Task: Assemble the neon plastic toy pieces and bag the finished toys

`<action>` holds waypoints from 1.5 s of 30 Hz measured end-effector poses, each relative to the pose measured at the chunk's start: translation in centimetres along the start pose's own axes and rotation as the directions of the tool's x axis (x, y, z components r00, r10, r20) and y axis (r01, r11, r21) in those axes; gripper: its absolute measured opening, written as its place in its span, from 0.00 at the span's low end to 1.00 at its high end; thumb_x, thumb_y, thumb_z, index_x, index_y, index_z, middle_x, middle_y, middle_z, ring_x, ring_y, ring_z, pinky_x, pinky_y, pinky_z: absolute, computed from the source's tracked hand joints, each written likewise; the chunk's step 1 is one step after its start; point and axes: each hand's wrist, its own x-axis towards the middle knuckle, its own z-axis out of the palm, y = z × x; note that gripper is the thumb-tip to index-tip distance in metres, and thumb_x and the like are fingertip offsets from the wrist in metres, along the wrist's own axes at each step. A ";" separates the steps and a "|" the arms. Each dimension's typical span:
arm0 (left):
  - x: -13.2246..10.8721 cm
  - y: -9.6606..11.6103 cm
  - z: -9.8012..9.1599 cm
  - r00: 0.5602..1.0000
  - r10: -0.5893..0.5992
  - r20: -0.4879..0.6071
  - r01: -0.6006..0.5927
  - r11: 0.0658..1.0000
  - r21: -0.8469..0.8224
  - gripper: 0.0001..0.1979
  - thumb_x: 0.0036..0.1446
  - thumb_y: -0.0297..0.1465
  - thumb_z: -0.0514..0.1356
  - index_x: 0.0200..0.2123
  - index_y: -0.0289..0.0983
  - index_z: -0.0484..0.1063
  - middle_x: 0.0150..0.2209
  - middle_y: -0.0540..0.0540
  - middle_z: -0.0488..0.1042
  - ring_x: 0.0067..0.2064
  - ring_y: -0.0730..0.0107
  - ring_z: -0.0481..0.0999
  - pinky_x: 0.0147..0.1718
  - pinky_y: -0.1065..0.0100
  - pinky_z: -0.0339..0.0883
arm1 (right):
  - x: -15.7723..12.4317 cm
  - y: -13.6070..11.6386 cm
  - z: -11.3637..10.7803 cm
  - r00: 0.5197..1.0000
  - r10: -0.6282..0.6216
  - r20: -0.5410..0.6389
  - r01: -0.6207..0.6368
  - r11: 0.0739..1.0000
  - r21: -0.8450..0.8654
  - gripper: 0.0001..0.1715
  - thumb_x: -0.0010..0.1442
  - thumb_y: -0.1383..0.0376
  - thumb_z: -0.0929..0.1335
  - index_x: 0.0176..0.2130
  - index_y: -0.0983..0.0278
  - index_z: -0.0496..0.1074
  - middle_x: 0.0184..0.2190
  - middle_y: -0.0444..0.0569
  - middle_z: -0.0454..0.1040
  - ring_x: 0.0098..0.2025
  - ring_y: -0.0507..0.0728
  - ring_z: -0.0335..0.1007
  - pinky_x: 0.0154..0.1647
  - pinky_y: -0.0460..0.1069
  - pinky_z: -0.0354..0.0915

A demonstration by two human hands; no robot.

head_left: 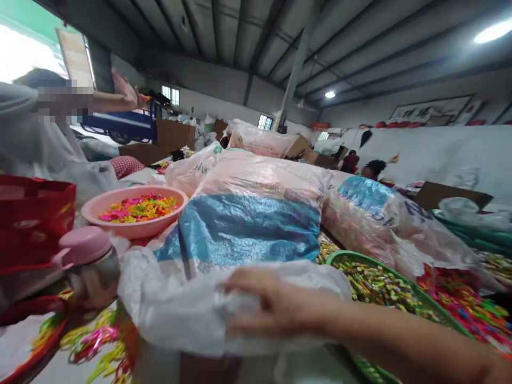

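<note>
My right hand point(276, 306) reaches in from the lower right and lies on a crumpled white plastic bag point(180, 304) in front of me. Its fingers curl round a fold of the plastic, a little blurred. Behind the bag lies a big translucent sack with a blue band point(252, 224). My left hand is out of the picture.
A pink basin point(132, 228) of small colourful pieces stands at the left, near a pink-lidded steel flask point(90, 264) and a red bag point(36, 224). A green basket point(340, 257) of similar pieces sits right. More sacks point(380, 218) and boxes lie behind. A person point(36, 128) works at the left.
</note>
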 end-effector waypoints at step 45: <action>-4.0 4.7 -17.5 0.988 -0.068 0.138 0.031 0.967 0.254 0.16 0.66 0.36 0.50 0.43 0.33 0.74 0.47 0.36 0.73 0.57 0.56 0.65 0.60 0.53 0.54 | -26.7 -7.0 24.4 0.662 0.623 -0.416 -0.749 0.564 -0.348 0.46 0.61 0.42 0.47 0.60 0.67 0.65 0.65 0.64 0.56 0.66 0.70 0.50 0.63 0.67 0.48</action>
